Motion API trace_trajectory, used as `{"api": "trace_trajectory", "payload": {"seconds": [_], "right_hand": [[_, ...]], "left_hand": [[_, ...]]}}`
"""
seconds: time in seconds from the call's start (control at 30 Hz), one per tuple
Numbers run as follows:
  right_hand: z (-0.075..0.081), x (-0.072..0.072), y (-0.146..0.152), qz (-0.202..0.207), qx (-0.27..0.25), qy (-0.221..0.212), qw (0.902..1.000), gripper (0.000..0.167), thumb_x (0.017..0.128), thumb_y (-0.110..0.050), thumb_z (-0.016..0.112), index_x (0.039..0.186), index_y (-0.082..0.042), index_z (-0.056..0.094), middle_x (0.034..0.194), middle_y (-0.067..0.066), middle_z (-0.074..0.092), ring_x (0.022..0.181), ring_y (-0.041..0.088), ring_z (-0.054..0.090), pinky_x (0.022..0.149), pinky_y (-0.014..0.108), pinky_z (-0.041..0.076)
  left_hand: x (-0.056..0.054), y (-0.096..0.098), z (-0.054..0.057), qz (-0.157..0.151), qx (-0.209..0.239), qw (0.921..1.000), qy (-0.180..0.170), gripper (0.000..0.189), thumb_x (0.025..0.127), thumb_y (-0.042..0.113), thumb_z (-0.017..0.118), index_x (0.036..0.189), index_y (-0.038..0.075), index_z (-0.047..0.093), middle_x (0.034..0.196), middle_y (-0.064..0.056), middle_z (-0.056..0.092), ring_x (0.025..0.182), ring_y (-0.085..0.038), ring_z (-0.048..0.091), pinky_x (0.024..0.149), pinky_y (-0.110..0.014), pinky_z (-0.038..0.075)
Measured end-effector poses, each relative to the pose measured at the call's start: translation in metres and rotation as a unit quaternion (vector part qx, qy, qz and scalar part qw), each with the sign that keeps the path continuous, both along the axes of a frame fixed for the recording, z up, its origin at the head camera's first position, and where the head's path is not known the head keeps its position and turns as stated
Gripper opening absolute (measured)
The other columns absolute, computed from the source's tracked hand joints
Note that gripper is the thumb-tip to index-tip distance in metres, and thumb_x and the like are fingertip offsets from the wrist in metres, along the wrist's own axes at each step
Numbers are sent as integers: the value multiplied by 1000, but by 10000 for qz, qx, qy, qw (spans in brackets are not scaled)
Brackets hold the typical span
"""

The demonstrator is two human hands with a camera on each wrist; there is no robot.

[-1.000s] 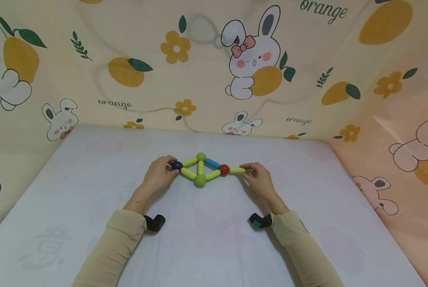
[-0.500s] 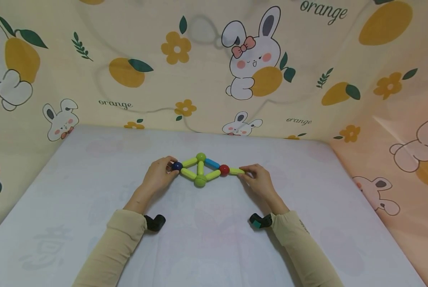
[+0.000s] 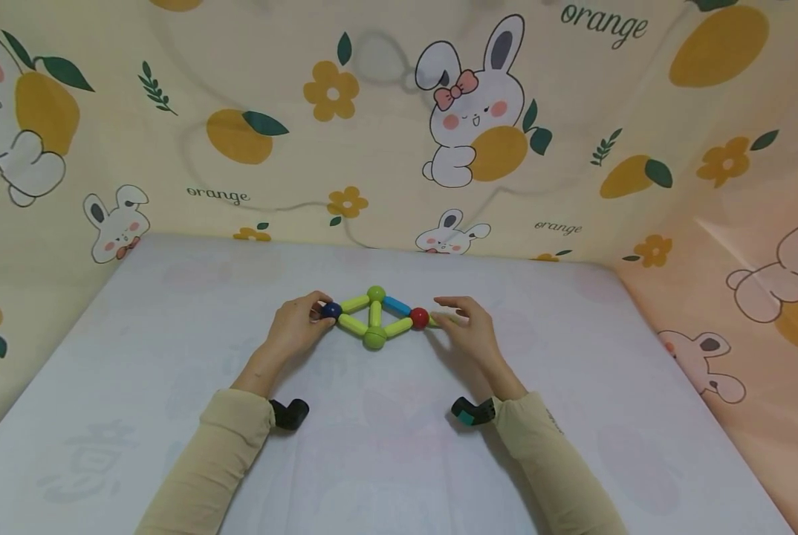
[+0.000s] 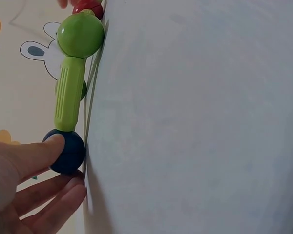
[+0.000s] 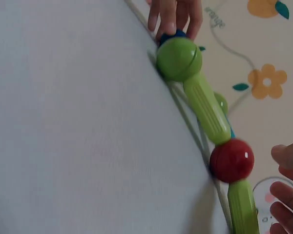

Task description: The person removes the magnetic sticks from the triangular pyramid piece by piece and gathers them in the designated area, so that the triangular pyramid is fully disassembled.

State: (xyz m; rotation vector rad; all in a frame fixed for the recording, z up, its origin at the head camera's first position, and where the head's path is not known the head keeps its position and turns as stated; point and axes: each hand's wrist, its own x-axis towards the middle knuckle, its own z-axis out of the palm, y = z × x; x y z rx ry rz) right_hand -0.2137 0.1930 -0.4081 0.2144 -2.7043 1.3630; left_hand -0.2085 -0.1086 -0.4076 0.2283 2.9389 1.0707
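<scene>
A diamond-shaped figure of ball-and-rod toy pieces lies on the white table. My left hand pinches the dark blue ball at its left corner, thumb on top in the left wrist view. Two green balls, a far one and a larger near one, are joined by a yellow-green rod. A blue rod runs to the red ball at the right corner. From that ball another yellow-green rod points right. My right hand hovers over it, fingers parted and holding nothing.
Behind the white table hangs a cream cloth printed with rabbits and oranges; it also covers both sides. Dark wrist devices stick out from the left sleeve and the right sleeve.
My right hand has let go of the outer rod's end and moved left toward the red ball, its fingers spread. The left hand stays on the dark blue ball.
</scene>
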Motion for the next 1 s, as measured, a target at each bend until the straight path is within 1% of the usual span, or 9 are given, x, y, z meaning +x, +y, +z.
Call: {"api": "trace_trajectory", "payload": {"seconds": [0.17, 0.3, 0.57, 0.67, 0.77, 0.83, 0.93, 1.0], "right_hand": [[2, -1, -13, 109, -221, 220, 9995, 33, 88, -23, 70, 119, -9, 66, 123, 10, 63, 119, 25, 52, 104, 43, 40], [3, -2, -25, 188, -413, 280, 9986, 31, 88, -23, 71, 116, -10, 67, 120, 9, 65, 119, 24, 53, 104, 43, 40], [2, -3, -46, 387, -533, 444, 9968, 28, 88, -21, 71, 113, -10, 69, 116, 7, 67, 114, 26, 57, 101, 42, 42], [2, -2, -52, 439, -569, 373, 9967, 28, 88, -23, 71, 113, -11, 68, 116, 7, 67, 113, 27, 56, 101, 43, 42], [1, -1, -58, 507, -617, 280, 9964, 29, 88, -23, 70, 115, -11, 68, 116, 7, 66, 111, 27, 55, 99, 41, 43], [1, -1, -62, 551, -674, 237, 9959, 30, 88, -22, 70, 115, -11, 68, 116, 8, 66, 101, 30, 55, 90, 37, 44], [0, -1, -68, 645, -736, 172, 9951, 31, 88, -21, 70, 116, -9, 67, 116, 10, 66, 104, 30, 55, 92, 40, 44], [-1, -2, -72, 689, -775, 93, 9946, 32, 88, -21, 70, 117, -8, 67, 117, 10, 66, 108, 30, 55, 95, 43, 44]], "left_hand": [[-1, -1, 0, 5, -23, 10000, -36, 35, 91, 17, 66, 122, 5, 58, 112, -19, 66, 100, -30, 63, 89, -46, 48], [0, -1, 0, 11, 26, 10000, 6, 35, 90, 18, 67, 122, 6, 58, 112, -19, 66, 100, -30, 63, 89, -46, 48], [2, 1, 1, 17, 117, 9999, -33, 34, 91, 17, 66, 122, 5, 58, 114, -20, 65, 104, -32, 62, 91, -47, 47], [2, 2, 0, 54, 113, 9999, -66, 34, 91, 17, 66, 123, 6, 58, 114, -19, 65, 105, -32, 62, 91, -47, 47], [1, 2, -1, 71, 115, 9999, -80, 35, 91, 17, 66, 123, 7, 58, 115, -19, 65, 106, -32, 62, 92, -47, 46], [2, 2, -1, 67, 120, 9999, -72, 35, 91, 17, 66, 123, 6, 58, 115, -19, 65, 106, -32, 62, 92, -47, 46], [2, 2, -1, 51, 118, 9999, -44, 35, 91, 17, 66, 123, 6, 58, 114, -19, 65, 105, -32, 62, 91, -47, 46], [2, 2, 0, 48, 103, 9999, -31, 34, 91, 17, 66, 123, 6, 58, 114, -19, 65, 104, -32, 62, 91, -47, 46]]}}
